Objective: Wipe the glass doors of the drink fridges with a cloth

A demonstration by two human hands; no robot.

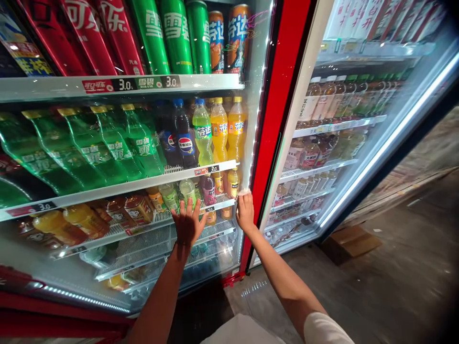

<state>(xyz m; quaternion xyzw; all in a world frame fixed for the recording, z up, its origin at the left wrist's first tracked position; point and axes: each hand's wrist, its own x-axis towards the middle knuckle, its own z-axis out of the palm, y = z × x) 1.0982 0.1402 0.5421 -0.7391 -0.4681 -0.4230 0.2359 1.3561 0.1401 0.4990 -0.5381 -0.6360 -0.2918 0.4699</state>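
Note:
My left hand (188, 223) is raised with its fingers spread, in front of a lower shelf of small bottles. It looks laid on or close to the glass; contact is hard to tell. Behind its fingertips are a pale green bottle (187, 188) and a purple-pink bottle (208, 189). My right hand (245, 211) is at the cooler's right edge, beside the red door frame (278, 114). Its fingers are close together and bent, with a small whitish patch at the tips that I cannot identify. A small yellow bottle (233, 180) stands just left of those fingertips.
Above are green Sprite bottles (141, 141), Pepsi bottles (185, 136), Fanta bottles (236, 126) and a shelf of cans (175, 36). To the right stands a second lit cooler (319, 126) with bottled drinks. A flat piece of cardboard (353, 241) lies on the floor.

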